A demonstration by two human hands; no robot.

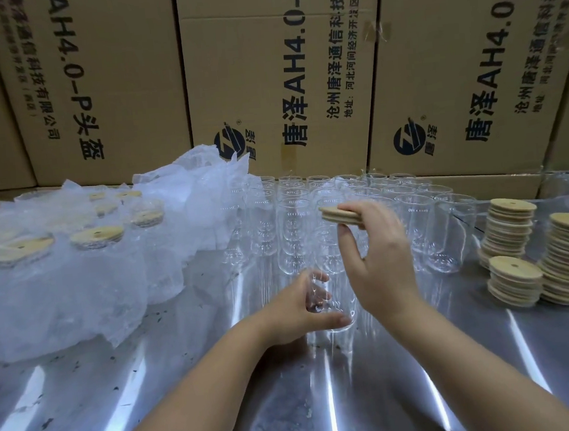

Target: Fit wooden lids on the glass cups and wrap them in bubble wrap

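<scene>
Fingers of the left hand curl round a tall clear glass cup standing upright on the shiny metal surface. Just above and right of them, the right hand pinches a round pale wooden lid flat, likely to go straight down.

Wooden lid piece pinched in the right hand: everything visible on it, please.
The wooden lid piece is pale, flat and thin with a rounded edge. A dark seam runs along that edge: two stacked discs or one stepped lid, cannot tell. It is roughly level and slightly blurred. The right hand pinches its right end, fingers above and below. It hovers above the rows of glass cups, not visibly touching any.
</scene>
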